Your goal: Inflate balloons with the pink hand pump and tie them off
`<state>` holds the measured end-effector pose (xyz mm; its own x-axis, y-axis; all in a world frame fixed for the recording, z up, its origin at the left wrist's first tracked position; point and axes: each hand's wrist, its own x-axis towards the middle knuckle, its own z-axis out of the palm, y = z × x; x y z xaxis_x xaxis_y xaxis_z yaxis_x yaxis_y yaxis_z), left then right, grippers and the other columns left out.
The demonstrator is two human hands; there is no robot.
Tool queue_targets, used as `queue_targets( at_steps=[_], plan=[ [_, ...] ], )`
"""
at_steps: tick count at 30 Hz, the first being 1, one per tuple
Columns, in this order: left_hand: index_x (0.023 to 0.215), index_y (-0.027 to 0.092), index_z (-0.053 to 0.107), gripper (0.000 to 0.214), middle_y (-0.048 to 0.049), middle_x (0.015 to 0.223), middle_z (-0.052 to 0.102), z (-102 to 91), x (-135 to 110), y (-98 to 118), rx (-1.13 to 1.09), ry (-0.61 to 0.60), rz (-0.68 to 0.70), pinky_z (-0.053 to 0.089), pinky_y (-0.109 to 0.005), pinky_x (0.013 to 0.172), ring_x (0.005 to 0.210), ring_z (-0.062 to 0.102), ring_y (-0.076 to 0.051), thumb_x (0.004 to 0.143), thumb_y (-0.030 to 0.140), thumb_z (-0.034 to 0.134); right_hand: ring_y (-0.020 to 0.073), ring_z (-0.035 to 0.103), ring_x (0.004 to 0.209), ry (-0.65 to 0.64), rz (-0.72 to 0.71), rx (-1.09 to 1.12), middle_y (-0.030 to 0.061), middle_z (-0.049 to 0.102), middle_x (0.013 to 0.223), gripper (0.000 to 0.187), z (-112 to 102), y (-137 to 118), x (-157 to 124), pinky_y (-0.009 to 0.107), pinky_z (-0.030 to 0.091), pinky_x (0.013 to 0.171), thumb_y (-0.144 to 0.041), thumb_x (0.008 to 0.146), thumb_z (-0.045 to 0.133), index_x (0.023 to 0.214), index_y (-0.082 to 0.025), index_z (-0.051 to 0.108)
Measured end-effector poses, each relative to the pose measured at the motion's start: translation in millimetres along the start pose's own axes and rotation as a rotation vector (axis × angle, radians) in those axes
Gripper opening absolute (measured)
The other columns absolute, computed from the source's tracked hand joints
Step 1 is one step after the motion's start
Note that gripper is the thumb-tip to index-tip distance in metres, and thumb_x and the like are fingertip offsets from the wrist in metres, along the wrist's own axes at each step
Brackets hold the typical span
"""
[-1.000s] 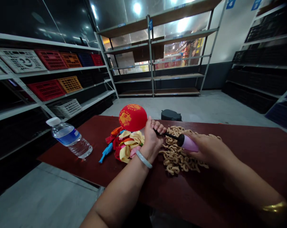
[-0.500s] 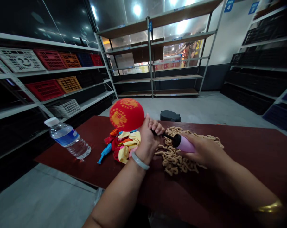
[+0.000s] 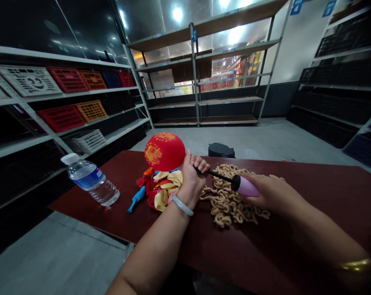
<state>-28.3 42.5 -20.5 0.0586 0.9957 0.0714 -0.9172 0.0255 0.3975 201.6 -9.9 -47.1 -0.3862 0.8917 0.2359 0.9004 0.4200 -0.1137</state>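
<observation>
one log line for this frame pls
left hand: grips red balloon neck on pump nozzle | right hand: holds pink pump | table: loose balloons, water bottle

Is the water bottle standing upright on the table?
No, the water bottle lies on its side on the table, left of the deflated balloons.

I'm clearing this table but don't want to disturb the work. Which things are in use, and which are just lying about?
In use:
- red balloon, neck pinched by the left hand
- hand pump, in the right hand
- pile of flat balloons

Lying about:
- water bottle
- tan clips
- dark object behind the table
</observation>
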Motion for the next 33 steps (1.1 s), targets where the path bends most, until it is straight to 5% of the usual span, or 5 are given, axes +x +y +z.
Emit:
queue_targets(
  at_steps=[10,16,24,33],
  plan=[
    [0.055,0.019,0.03,0.051,0.0059,0.044,0.029,8.0,-27,-46,0.102,-0.072,-0.055,0.025,-0.023,0.042,0.036,0.03,-0.007,0.091,0.045,0.056,0.0308,0.068,0.097,0.003,0.013,0.154,0.0081,0.071,0.113,0.063,-1,-28,0,0.044,0.052,0.079,-0.045,0.081,0.059,0.14,-0.03,0.047],
    [0.054,0.019,0.027,0.051,0.0064,0.043,0.027,13.9,-20,-23,0.083,-0.05,-0.056,0.023,-0.022,0.04,0.035,0.029,-0.007,0.091,0.04,0.055,0.0291,0.069,0.095,-0.009,-0.004,0.22,0.0047,0.072,0.113,0.064,-9,-24,1,0.041,0.053,0.077,-0.047,0.079,0.061,0.14,-0.033,0.048],
    [0.055,0.019,0.024,0.05,0.0073,0.044,0.026,6.1,4,30,0.099,0.037,0.103,0.027,-0.022,0.04,0.035,0.029,-0.006,0.094,0.037,0.05,0.027,0.069,0.093,-0.095,0.076,0.256,0.0025,0.073,0.11,0.067,-20,21,-5,0.036,0.054,0.071,-0.049,0.074,0.066,0.138,-0.036,0.052],
    [0.056,0.019,0.026,0.048,0.0069,0.045,0.026,0.8,-2,-3,0.008,-0.02,-0.009,0.022,-0.022,0.04,0.035,0.027,-0.006,0.095,0.034,0.05,0.0306,0.069,0.088,-0.045,-0.005,0.103,0.0074,0.073,0.11,0.062,-12,-4,-1,0.041,0.051,0.069,-0.053,0.076,0.062,0.135,-0.034,0.055]
  ],
)
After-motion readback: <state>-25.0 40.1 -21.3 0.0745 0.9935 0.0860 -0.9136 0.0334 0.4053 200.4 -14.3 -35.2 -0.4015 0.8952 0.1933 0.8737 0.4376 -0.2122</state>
